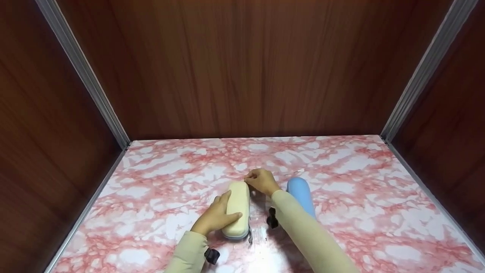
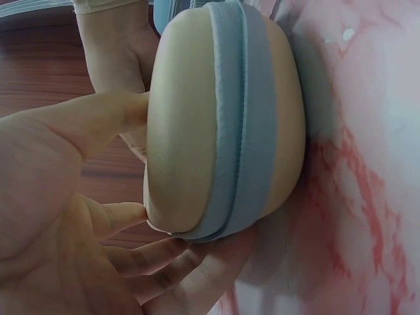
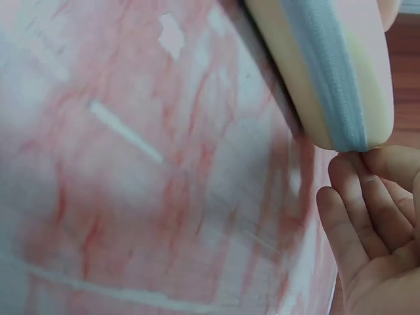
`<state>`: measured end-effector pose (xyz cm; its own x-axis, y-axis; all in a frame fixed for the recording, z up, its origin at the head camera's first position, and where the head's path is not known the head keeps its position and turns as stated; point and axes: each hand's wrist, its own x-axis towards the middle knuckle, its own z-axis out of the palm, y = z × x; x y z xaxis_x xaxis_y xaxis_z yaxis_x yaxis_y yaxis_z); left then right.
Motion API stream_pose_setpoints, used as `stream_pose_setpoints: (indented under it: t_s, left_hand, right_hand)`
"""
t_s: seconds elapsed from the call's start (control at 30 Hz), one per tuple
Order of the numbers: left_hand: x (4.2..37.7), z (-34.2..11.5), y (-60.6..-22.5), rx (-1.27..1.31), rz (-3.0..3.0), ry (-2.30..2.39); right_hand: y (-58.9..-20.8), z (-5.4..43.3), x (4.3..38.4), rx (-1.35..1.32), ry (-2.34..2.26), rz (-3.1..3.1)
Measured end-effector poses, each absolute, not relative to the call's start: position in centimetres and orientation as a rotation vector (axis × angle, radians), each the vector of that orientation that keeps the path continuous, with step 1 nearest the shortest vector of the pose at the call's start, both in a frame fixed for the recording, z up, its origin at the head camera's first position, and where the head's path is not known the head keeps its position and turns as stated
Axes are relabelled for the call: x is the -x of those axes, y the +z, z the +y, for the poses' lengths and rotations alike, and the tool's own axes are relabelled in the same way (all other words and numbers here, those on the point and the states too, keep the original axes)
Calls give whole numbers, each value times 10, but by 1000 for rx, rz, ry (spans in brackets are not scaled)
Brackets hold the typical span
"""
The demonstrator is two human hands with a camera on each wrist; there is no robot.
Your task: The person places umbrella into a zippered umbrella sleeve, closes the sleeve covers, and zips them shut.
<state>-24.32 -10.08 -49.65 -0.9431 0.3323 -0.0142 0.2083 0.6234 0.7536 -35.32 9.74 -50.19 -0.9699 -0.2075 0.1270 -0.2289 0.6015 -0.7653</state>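
A cream case (image 1: 238, 204) with rounded ends and a blue-grey zipper band (image 2: 231, 118) lies lengthwise on the table. My left hand (image 1: 217, 216) grips it from the left, thumb across the top and fingers along the far side. At its far end, my right hand (image 1: 262, 181) pinches the zipper; in the right wrist view the thumb and fingers (image 3: 377, 216) meet right at the end of the zipper band. Whatever small part is between those fingertips is hidden. A grey tab (image 1: 250, 238) hangs at the case's near end.
A blue case (image 1: 301, 195) of similar shape lies to the right, partly covered by my right forearm. The table (image 1: 159, 212) has a red and white marbled surface. Dark wood panels (image 1: 242, 76) with metal corner posts (image 1: 89, 79) enclose the back and sides.
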Motion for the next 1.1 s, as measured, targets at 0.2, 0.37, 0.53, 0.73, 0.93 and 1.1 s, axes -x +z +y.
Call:
stream_pose_setpoints:
  t_s: [0.2, 0.37, 0.53, 0.73, 0.93, 1.1]
  left_hand:
    - [244, -101, -497, -467, 2702, 1228]
    - [244, -101, -499, -465, 2689, 1242]
    - [244, -103, -500, -469, 2688, 1227]
    - [245, -104, -498, -480, 2689, 1233]
    - [246, -103, -498, -498, 2693, 1230]
    - [246, -103, -498, -516, 2699, 1219]
  right_hand:
    - [-501, 96, 353, -273, 1449, -2805]
    - [-501, 96, 354, -166, 1608, -2817]
    - [-501, 95, 356, -141, 1624, -2809]
    - [-500, 92, 358, -145, 1650, -2790]
    - [-499, 90, 359, -123, 1685, -2783]
    - [-499, 87, 360, -137, 1658, -2787]
